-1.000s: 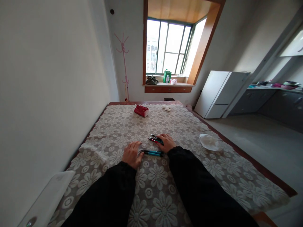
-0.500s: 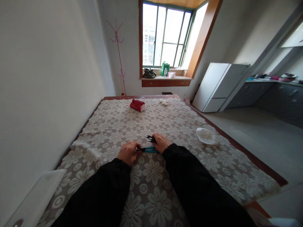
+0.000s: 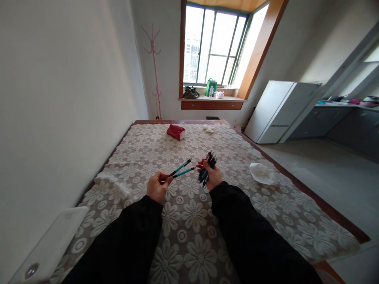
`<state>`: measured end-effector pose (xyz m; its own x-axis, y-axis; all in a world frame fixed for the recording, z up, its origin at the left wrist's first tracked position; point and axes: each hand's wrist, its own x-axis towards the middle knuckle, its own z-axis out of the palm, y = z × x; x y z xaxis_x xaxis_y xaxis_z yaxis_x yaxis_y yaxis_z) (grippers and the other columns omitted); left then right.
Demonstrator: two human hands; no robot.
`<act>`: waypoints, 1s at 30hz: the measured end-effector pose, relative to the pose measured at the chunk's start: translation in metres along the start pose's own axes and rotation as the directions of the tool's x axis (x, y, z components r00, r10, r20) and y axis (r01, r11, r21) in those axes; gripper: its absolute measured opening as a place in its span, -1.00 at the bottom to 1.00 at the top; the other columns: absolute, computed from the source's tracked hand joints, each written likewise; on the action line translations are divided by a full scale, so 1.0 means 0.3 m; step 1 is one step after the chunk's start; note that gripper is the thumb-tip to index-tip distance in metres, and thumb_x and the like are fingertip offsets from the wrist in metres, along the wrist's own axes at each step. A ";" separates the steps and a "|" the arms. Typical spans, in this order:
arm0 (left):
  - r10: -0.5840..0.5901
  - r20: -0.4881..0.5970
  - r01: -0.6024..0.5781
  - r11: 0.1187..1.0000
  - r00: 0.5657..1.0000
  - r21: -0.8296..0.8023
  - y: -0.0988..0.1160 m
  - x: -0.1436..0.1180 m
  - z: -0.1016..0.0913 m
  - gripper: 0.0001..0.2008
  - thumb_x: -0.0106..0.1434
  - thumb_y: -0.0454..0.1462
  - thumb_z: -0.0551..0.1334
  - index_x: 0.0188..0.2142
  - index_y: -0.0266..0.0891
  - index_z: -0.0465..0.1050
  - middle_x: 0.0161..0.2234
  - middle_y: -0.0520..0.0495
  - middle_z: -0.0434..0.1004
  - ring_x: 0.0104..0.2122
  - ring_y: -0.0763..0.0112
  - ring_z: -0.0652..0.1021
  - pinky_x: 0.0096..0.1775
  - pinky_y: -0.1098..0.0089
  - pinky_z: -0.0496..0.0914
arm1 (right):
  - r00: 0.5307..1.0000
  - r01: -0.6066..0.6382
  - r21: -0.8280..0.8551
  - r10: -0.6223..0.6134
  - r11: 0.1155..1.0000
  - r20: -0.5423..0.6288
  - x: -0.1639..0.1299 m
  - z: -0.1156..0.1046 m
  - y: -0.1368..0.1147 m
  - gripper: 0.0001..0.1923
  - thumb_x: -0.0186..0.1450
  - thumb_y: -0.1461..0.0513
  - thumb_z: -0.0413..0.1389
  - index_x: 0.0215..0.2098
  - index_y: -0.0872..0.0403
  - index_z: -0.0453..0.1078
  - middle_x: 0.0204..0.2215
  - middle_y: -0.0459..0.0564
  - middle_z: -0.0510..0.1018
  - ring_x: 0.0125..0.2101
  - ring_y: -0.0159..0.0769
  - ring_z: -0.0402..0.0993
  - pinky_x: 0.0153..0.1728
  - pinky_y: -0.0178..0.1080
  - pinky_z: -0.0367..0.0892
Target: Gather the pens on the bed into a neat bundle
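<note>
My left hand pinches two blue-and-black pens by one end; they fan slightly apart and point right, toward my other hand. A bundle of several pens, mostly black with some red and blue showing, is gripped in my right hand, thumb across them. Both hands are over the flower-patterned tablecloth, a short gap between them. The palm side of the right hand is partly covered by the pens.
Toward the table's far end lie a red tissue pack and a small whitish item. A crumpled white paper or bag rests at the right. At the near left is a white object with a round dark spot. A white refrigerator stands beyond.
My right hand has lifted and turned, bringing the bundle of pens upright into view. The two blue pens in my left hand have swung up and separated from the right hand.
</note>
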<state>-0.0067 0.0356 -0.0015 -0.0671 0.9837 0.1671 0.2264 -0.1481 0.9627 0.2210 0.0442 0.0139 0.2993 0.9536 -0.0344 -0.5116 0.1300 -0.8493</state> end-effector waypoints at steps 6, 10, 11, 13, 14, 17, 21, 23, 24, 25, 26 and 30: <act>-0.148 -0.027 0.130 0.933 0.989 -0.336 0.004 0.007 0.018 -0.46 -0.18 0.08 0.47 -0.44 -0.24 0.34 -0.51 -0.01 0.51 -0.52 0.37 0.55 -0.39 0.32 0.49 | 0.967 -0.238 0.046 0.233 0.970 0.105 -0.029 0.014 0.025 -0.62 0.00 0.04 0.44 -0.35 0.07 0.52 -0.19 0.00 0.64 -0.20 -0.19 0.61 -0.26 -0.23 0.55; -0.146 0.167 0.193 0.928 0.975 -0.318 0.021 -0.016 0.031 -0.50 -0.16 0.01 0.50 -0.44 -0.27 0.35 -0.52 0.01 0.50 -0.51 0.40 0.54 -0.35 0.34 0.48 | 0.927 -0.282 -0.015 0.276 0.959 0.255 -0.069 0.040 0.041 -0.63 0.06 0.05 0.41 -0.27 0.08 0.52 -0.05 0.05 0.60 -0.07 -0.07 0.58 -0.08 -0.06 0.53; -0.116 0.228 0.180 0.942 0.967 -0.283 0.023 -0.025 0.034 -0.53 -0.13 -0.03 0.50 -0.44 -0.27 0.36 -0.52 0.02 0.49 -0.51 0.42 0.53 -0.37 0.37 0.46 | 0.918 -0.278 -0.023 0.273 0.960 0.289 -0.080 0.046 0.043 -0.63 0.08 0.05 0.40 -0.25 0.09 0.52 -0.01 0.06 0.58 -0.04 -0.05 0.57 -0.03 -0.02 0.51; -0.047 0.346 0.129 0.968 0.937 -0.216 0.021 -0.042 0.042 -0.59 -0.07 -0.08 0.48 -0.44 -0.27 0.35 -0.50 0.03 0.49 -0.50 0.45 0.51 -0.41 0.43 0.40 | 0.898 -0.277 -0.023 0.267 0.961 0.349 -0.099 0.057 0.042 -0.64 0.11 0.07 0.39 -0.22 0.10 0.52 0.07 0.08 0.54 0.02 -0.01 0.52 0.03 0.03 0.46; -0.017 0.390 0.098 0.977 0.921 -0.190 0.018 -0.049 0.045 -0.61 -0.04 -0.10 0.47 -0.44 -0.27 0.33 -0.48 0.03 0.48 -0.49 0.45 0.51 -0.41 0.44 0.38 | 0.889 -0.281 -0.014 0.266 0.960 0.373 -0.108 0.063 0.039 -0.65 0.12 0.09 0.39 -0.22 0.10 0.52 0.09 0.09 0.52 0.05 0.00 0.50 0.06 0.04 0.44; 0.032 0.448 0.032 0.990 0.894 -0.136 0.009 -0.061 0.050 -0.65 0.02 -0.15 0.44 -0.45 -0.25 0.29 -0.48 0.04 0.47 -0.48 0.45 0.50 -0.40 0.44 0.37 | 0.874 -0.279 0.021 0.245 0.960 0.420 -0.130 0.078 0.031 -0.72 0.15 0.12 0.37 -0.24 0.09 0.52 0.13 0.08 0.49 0.12 0.01 0.44 0.15 0.06 0.36; 0.054 0.462 0.004 0.992 0.885 -0.123 0.031 -0.068 0.047 -0.70 0.05 -0.21 0.40 -0.38 -0.24 0.29 -0.46 0.05 0.50 -0.48 0.45 0.51 -0.42 0.47 0.34 | 0.856 -0.275 0.014 0.238 0.961 0.458 -0.150 0.094 0.026 -0.76 0.18 0.12 0.35 -0.26 0.07 0.52 0.13 0.08 0.50 0.17 0.00 0.38 0.19 0.07 0.31; 0.053 0.482 -0.002 0.995 0.875 -0.104 0.052 -0.074 0.043 -0.74 0.11 -0.21 0.36 -0.26 -0.26 0.36 -0.40 -0.01 0.58 -0.46 0.40 0.56 -0.40 0.45 0.35 | 0.857 -0.271 0.013 0.235 0.963 0.459 -0.155 0.097 0.026 -0.75 0.18 0.12 0.35 -0.25 0.07 0.52 0.14 0.08 0.49 0.17 0.01 0.38 0.18 0.08 0.32; 0.048 0.492 -0.007 0.996 0.869 -0.085 0.061 -0.076 0.041 -0.72 0.14 -0.21 0.33 -0.18 -0.27 0.39 -0.37 -0.05 0.62 -0.43 0.36 0.58 -0.37 0.43 0.37 | 0.860 -0.265 0.013 0.230 0.964 0.456 -0.156 0.098 0.026 -0.75 0.18 0.12 0.35 -0.25 0.06 0.52 0.15 0.07 0.48 0.17 0.02 0.38 0.17 0.09 0.32; 0.043 0.501 -0.010 0.998 0.865 -0.068 0.068 -0.079 0.039 -0.68 0.17 -0.21 0.32 -0.10 -0.28 0.40 -0.34 -0.09 0.64 -0.40 0.32 0.61 -0.34 0.40 0.40 | 0.862 -0.261 0.012 0.228 0.965 0.452 -0.157 0.098 0.027 -0.75 0.18 0.12 0.35 -0.24 0.06 0.52 0.15 0.07 0.47 0.17 0.02 0.38 0.17 0.09 0.33; 0.037 0.506 -0.010 0.998 0.862 -0.057 0.072 -0.081 0.038 -0.64 0.18 -0.21 0.31 -0.05 -0.29 0.40 -0.31 -0.12 0.66 -0.37 0.28 0.63 -0.31 0.37 0.41 | 0.863 -0.260 0.008 0.229 0.966 0.450 -0.157 0.098 0.027 -0.75 0.18 0.12 0.35 -0.24 0.06 0.52 0.16 0.07 0.47 0.16 0.02 0.39 0.16 0.10 0.34; 0.008 0.516 0.055 0.993 0.857 -0.107 0.055 -0.080 0.043 -0.58 0.17 -0.19 0.33 -0.01 -0.32 0.42 -0.27 -0.19 0.68 -0.28 0.19 0.65 -0.20 0.32 0.45 | 0.860 -0.254 -0.018 0.235 0.967 0.453 -0.154 0.093 0.028 -0.75 0.19 0.11 0.33 -0.23 0.07 0.53 0.17 0.08 0.45 0.12 0.02 0.43 0.12 0.09 0.37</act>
<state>0.0113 0.0110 0.0077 0.4455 0.8943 0.0411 0.1170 -0.1037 0.9877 0.1803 0.0088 0.0230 -0.2280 0.9736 0.0099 -0.5559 -0.1219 -0.8222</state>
